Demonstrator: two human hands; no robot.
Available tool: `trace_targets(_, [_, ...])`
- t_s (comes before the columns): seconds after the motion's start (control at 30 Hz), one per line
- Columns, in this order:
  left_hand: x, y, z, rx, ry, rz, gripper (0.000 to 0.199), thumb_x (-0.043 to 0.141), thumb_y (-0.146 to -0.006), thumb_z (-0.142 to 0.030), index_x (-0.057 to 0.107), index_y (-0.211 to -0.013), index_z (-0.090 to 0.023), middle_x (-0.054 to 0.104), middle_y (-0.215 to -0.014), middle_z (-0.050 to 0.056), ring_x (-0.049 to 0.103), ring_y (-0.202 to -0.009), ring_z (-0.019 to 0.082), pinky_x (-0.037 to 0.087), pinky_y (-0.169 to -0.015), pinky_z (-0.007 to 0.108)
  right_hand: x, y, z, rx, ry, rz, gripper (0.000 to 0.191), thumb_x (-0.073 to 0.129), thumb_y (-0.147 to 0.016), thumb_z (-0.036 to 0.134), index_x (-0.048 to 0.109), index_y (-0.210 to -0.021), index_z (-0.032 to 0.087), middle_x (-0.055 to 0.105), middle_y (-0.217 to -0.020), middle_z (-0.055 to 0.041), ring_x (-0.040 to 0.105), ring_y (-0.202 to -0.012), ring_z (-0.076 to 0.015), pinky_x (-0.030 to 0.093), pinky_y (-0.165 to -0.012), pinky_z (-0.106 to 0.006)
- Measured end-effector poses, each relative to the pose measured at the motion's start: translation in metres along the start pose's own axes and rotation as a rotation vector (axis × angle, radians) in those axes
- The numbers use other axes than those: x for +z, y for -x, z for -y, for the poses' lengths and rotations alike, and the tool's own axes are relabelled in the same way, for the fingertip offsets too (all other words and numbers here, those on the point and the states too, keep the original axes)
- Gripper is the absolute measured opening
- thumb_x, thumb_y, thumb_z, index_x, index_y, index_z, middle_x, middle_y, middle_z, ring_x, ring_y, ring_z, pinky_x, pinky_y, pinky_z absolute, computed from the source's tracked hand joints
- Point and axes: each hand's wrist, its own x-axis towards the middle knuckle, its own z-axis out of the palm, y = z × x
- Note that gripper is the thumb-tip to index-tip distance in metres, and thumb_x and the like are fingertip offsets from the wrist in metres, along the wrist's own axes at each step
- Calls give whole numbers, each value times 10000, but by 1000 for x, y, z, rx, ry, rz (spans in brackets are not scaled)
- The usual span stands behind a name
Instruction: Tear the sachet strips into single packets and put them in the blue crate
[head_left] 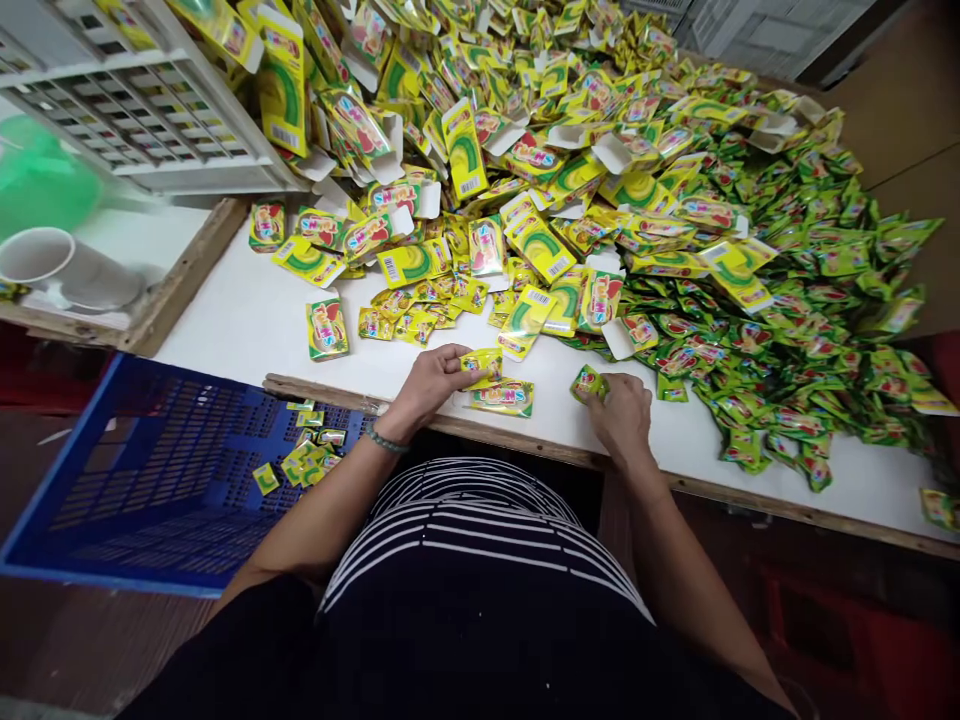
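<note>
My left hand is closed on a small yellow packet near the table's front edge. Just below that packet, a flat TWINS box lies on the white table. Further right, my right hand pinches a green packet above the tabletop. Yellow packets lie loose beyond my left hand, and a TWINS box rests to their left. Behind them spreads a heap of yellow boxes, several with open flaps. Many green packets are piled at the right.
A blue crate with several small boxes inside stands below the table at the left. At the upper left are a white slatted crate and a white cup. A wooden strip runs along the table's front edge.
</note>
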Motion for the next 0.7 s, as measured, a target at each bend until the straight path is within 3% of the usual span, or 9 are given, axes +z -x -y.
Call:
trace_targets(0.1, [11,-2,0,-29,61,27,446,888,-540,-288,631,-865,-123,600,-603,-51,575,-620,87,456,-651,223,-2,1,5,127,-83,98,391,607,-777,546,635,-896,175,644,-862,-107,572,-824,-274,454,-781,-426])
trace_targets(0.17, [14,0,-1,-29,90,31,445,893,-515,-270,627,-839,-122,619,-619,-49,582,-616,81,464,-666,223,-5,4,17,162,-280,162,423,657,-730,594,617,-878,200,627,-739,-46,560,-701,-231,455,-689,-380])
trace_targets(0.3, [13,4,1,-30,92,33,427,887,-504,-235,612,-811,-124,638,-642,-45,569,-589,63,451,-647,210,-13,12,51,-3,-778,357,439,699,-733,589,611,-962,225,674,-828,-20,588,-689,-187,481,-632,-324])
trace_targets(0.43, [12,6,2,-86,29,58,435,879,-492,-210,588,-803,-122,624,-624,-43,559,-572,66,411,-596,199,-17,13,81,-163,-923,573,356,697,-775,526,618,-980,246,652,-766,13,599,-672,-170,509,-623,-310])
trace_targets(0.7, [16,9,-3,-44,19,177,299,732,-626,-161,604,-894,-124,537,-544,-78,438,-493,41,314,-532,189,-1,8,101,-31,-1061,576,457,833,-607,505,574,-875,240,655,-702,24,632,-653,-184,556,-634,-341])
